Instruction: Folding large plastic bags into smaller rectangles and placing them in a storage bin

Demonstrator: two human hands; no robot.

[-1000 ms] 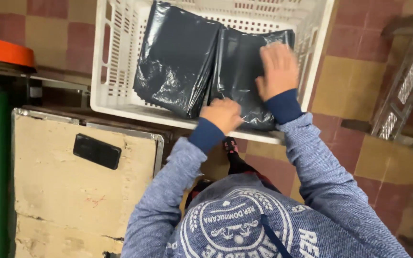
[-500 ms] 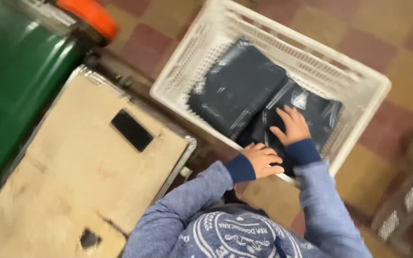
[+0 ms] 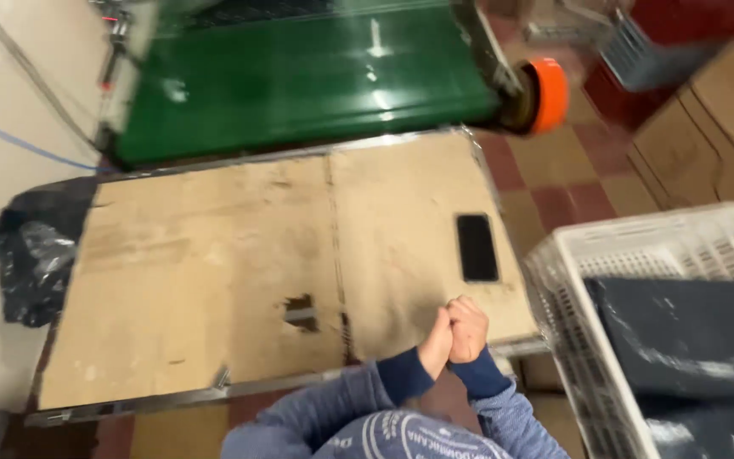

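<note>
Nearest the camera, blue sleeves (image 3: 401, 408) rise from the bottom edge and end in dark cuffs. The two hands meet just above them, over the near edge of the table (image 3: 214, 280). The left hand (image 3: 435, 342) is turned edge-on, fingers together and pressed against the right hand (image 3: 469, 329), which is curled into a loose fist. The hands touch each other — nothing shows between or inside them, and whether they rest on the table or hang just above it I cannot tell.

The table is a worn cardboard-covered top in a metal frame, scuffed, with a small torn hole (image 3: 301, 310) near its middle. A black phone (image 3: 477, 247) lies flat on it, just beyond the hands and apart from them.

To the right, close beside the table, stands a white crate (image 3: 571, 280) with perforated walls — dark plastic-wrapped packs (image 3: 681, 336) lie flat inside it.

At the table's left end a crumpled black bag (image 3: 36, 251) hangs against the wall. Beyond the table's far edge runs a green conveyor (image 3: 299, 81) with an orange roller end (image 3: 548, 93). Farther right are cardboard boxes (image 3: 715, 119) on the tiled floor.
</note>
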